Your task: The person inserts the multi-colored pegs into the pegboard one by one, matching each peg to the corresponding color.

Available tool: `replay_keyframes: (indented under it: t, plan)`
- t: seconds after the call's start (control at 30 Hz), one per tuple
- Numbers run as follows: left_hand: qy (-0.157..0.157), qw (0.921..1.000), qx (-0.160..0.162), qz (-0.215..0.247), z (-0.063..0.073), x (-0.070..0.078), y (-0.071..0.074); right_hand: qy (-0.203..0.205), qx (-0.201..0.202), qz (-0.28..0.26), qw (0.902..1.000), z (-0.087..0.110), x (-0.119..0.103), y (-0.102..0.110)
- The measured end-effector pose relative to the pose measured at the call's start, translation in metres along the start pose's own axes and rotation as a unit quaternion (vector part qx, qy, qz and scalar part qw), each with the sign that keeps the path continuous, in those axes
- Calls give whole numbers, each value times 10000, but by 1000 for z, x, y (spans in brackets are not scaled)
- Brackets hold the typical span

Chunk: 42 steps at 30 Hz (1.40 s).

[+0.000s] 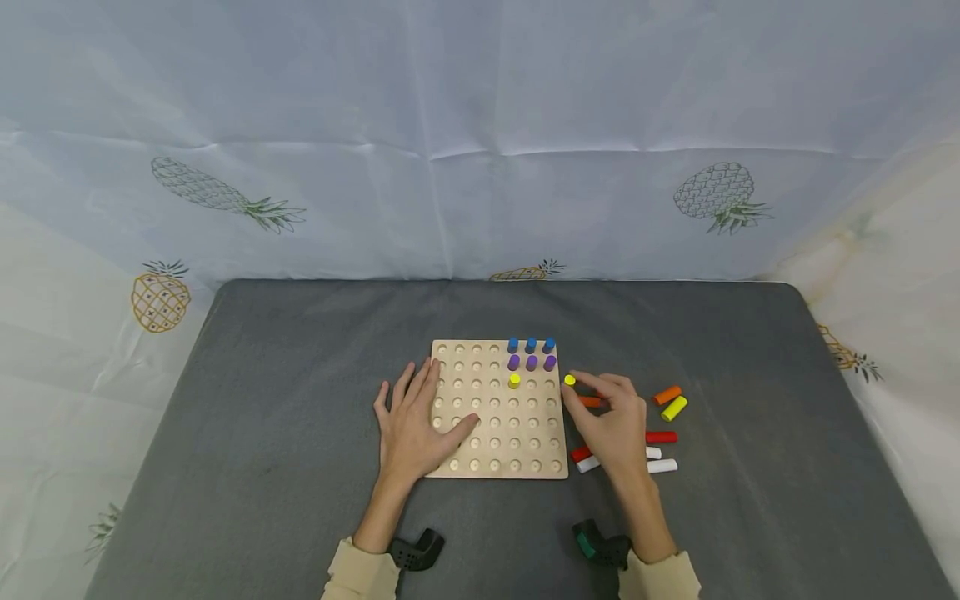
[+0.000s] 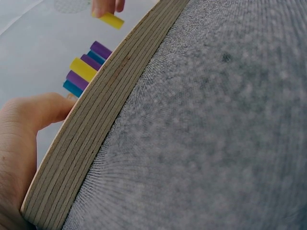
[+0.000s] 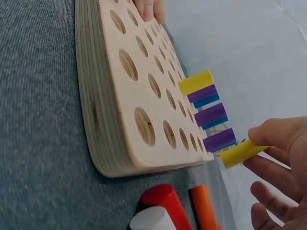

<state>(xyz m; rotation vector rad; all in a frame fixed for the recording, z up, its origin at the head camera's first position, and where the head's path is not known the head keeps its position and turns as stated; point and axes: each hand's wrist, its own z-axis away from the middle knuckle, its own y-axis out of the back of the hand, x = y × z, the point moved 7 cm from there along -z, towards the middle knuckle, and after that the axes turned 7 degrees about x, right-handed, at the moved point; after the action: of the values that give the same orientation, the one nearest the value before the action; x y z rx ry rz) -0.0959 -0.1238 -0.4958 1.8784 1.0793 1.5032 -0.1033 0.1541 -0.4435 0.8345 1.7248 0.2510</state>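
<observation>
A square wooden pegboard with rows of round holes lies on the grey table. Its far right corner bears three blue pegs, three purple pegs in the row nearer me, and one yellow peg below these. My left hand rests on the board's left side, fingers straight and thumb spread over the holes. Between thumb and fingertips my right hand pinches a second yellow peg, held just beyond the board's right edge, tilted in the right wrist view.
Loose pegs lie right of the board: an orange peg, a yellow peg, a red peg and a white peg, with others partly under my right hand. Black wrist devices sit by both sleeves. A pineapple-print curtain hangs behind.
</observation>
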Motion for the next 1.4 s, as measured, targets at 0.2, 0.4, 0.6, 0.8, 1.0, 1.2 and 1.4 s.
replay_keyframes:
  t: [0.2, 0.4, 0.6, 0.8, 1.0, 1.2, 1.4]
  plan:
    - [12, 10000, -2, -11, 0, -1, -1, 26, -252, -201, 9995, -2, -5, -8]
    - [8, 10000, 7, -18, 0, -1, -1, 180, -349, -296, 9988, -1, -11, -15]
    - [21, 10000, -15, -14, 0, 0, 0, 87, -521, -381, 9979, 0, -11, -23]
    - [31, 10000, -14, -25, 0, 0, 0, -33, -646, -421, 9970, 0, -12, -30]
    - [57, 10000, -25, -47, -1, 1, 0, -106, -794, -506, 9955, 1, -12, -36]
    - [41, 10000, -2, -32, -1, 1, 0, -77, -922, -579, 9940, 1, -13, -41]
    - [-9, 10000, 43, 18, -1, 1, 0, 44, -892, -654, 9939, 1, -14, -42]
